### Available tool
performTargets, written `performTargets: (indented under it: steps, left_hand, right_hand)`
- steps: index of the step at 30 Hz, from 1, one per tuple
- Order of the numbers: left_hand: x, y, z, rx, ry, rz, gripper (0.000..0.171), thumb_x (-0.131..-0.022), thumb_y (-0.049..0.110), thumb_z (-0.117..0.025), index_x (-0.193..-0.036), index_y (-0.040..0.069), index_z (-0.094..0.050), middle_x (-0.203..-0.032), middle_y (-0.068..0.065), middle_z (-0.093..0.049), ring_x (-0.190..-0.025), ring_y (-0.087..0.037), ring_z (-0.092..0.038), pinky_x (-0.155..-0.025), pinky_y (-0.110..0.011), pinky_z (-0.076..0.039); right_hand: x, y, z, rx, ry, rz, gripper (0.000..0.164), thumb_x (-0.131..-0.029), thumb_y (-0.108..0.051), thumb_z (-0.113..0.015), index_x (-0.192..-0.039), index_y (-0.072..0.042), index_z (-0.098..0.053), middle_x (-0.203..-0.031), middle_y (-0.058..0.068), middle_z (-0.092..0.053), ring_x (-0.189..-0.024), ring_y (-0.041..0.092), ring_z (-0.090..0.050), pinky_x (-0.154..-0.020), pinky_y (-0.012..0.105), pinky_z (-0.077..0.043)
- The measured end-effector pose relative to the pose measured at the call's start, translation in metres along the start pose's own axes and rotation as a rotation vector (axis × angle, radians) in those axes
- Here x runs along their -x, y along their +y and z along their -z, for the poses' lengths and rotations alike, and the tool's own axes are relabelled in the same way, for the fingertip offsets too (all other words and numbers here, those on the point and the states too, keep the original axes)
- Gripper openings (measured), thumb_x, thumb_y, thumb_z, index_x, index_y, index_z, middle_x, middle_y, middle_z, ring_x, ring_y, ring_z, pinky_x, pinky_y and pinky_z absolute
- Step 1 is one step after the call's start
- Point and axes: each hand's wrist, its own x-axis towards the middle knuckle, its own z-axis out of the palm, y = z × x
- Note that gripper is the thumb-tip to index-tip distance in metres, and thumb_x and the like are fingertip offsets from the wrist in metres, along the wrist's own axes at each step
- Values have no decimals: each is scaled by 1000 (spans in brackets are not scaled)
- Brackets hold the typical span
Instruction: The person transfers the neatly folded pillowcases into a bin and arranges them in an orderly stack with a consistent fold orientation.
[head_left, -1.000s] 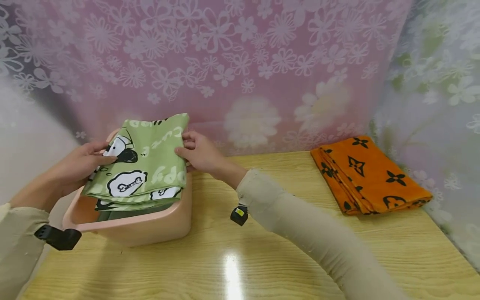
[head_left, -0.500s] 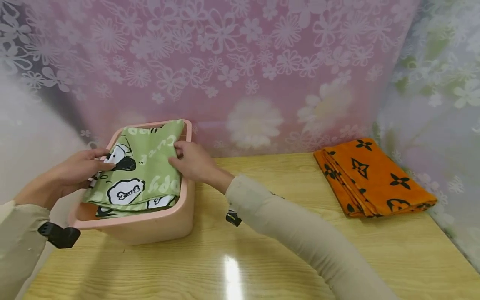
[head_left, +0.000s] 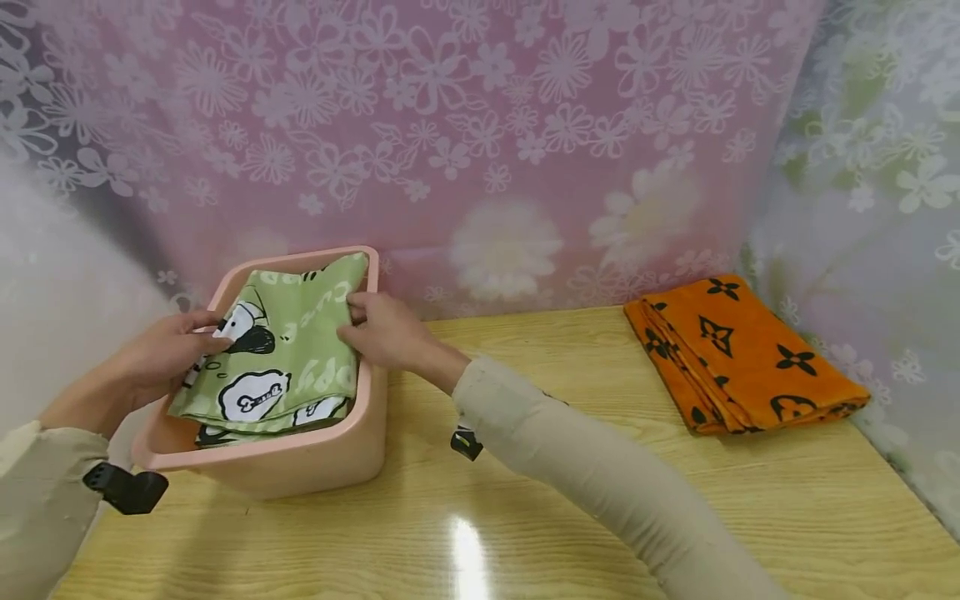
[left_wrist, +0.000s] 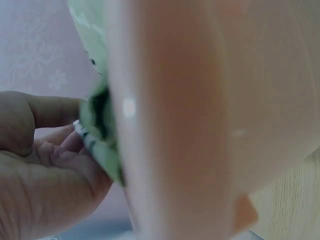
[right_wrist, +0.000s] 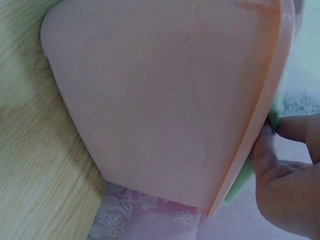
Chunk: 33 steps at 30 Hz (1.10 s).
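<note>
A folded green cloth [head_left: 311, 321] with white lettering and black-and-white cartoon prints lies within the mouth of a pink plastic bin [head_left: 300, 462]. At the cloth's left edge, my left hand [head_left: 168, 350] pinches it between thumb and fingers. My right hand [head_left: 390, 333] pinches the opposite edge, right at the bin's rim. The left wrist view has the cloth's green edge [left_wrist: 100, 150] between thumb and fingers, the bin wall [left_wrist: 175, 120] filling the middle. In the right wrist view the fingers [right_wrist: 265, 155] sit against the rim; most of the cloth is hidden behind it.
A folded orange cloth [head_left: 742, 354] with black motifs lies at the right of the wooden table [head_left: 555, 517]. Behind the table hangs a pink floral curtain [head_left: 450, 150], and a pale floral one [head_left: 870, 208] hangs at the right.
Both hands have lowered the green cloth from above the bin down into its opening, so the bin's back rim now shows. The orange cloth has stayed in place.
</note>
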Motion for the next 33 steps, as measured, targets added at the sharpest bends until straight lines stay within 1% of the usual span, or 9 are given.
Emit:
performTargets:
  steps: [2,6,11,13,16,19,21,24,33]
  left_hand:
    - [1,0,-1,-39,30,-11,61,-104,19,-34,-147,-11,-3,-133,-34,-36,-90,-7,-58,-77,-34,-53]
    - [5,5,-3,-118,72,-48,58,-104,21,-34,-148,-10,-10,-137,-37,-36,-99,-10,-60,-80,-31,-53]
    - [10,13,-14,-220,81,-117,59,-104,23,-39,-146,-11,-16,-137,-39,-35,-120,-45,-46,-89,-45,-49]
    - [12,17,-20,-256,90,-142,58,-103,23,-40,-146,-10,-19,-136,-38,-37,-118,-48,-46,-89,-49,-48]
    - [14,23,-31,-310,104,-175,59,-103,27,-41,-147,-7,-21,-135,-37,-40,-116,-49,-48,-88,-52,-47]
    - [18,31,-42,-365,140,-205,60,-102,33,-43,-149,-1,-25,-134,-34,-43,-117,-49,-47,-88,-55,-45]
    - [19,37,-50,-387,163,-236,60,-102,36,-43,-149,3,-26,-135,-34,-42,-119,-50,-45,-87,-57,-44]
    - [21,45,-61,-396,201,-317,56,-102,31,-45,-147,2,-30,-138,-32,-39,-123,-50,-41,-91,-61,-41]
    - [19,65,-97,-613,393,-517,51,-99,32,-52,-138,-1,-47,-137,-22,-47,-128,-40,-39,-99,-57,-32]
  right_hand:
    - [3,-1,-1,2,-24,-16,30,-96,-16,-59,-124,-5,-58,-106,4,-67,-88,5,-62,-71,13,-46]
    - [13,-4,0,45,-66,-4,49,-96,-19,-57,-143,-10,-45,-137,5,-53,-119,13,-54,-91,19,-44]
    - [21,0,9,43,-59,101,42,-97,-14,-51,-139,-14,-50,-140,-1,-49,-124,15,-49,-95,21,-43]
    - [23,4,13,70,-54,157,42,-97,-12,-50,-139,-17,-51,-138,-4,-50,-120,12,-51,-92,21,-44]
    - [27,7,20,127,-71,221,44,-97,-12,-47,-140,-21,-50,-132,-10,-52,-85,9,-58,-78,21,-47]
    - [32,9,28,209,-91,263,45,-99,-15,-46,-143,-22,-46,-135,-10,-49,-80,8,-52,-79,24,-44]
    - [34,11,32,262,-99,280,45,-100,-16,-46,-144,-21,-43,-141,-9,-45,-101,7,-53,-92,22,-39]
    - [40,15,39,339,-107,296,46,-101,-17,-46,-146,-18,-40,-148,-4,-38,-132,7,-34,-107,23,-26]
    - [61,32,70,541,-75,226,51,-101,-28,-47,-149,-19,-34,-154,1,-28,-140,17,-23,-113,32,-18]
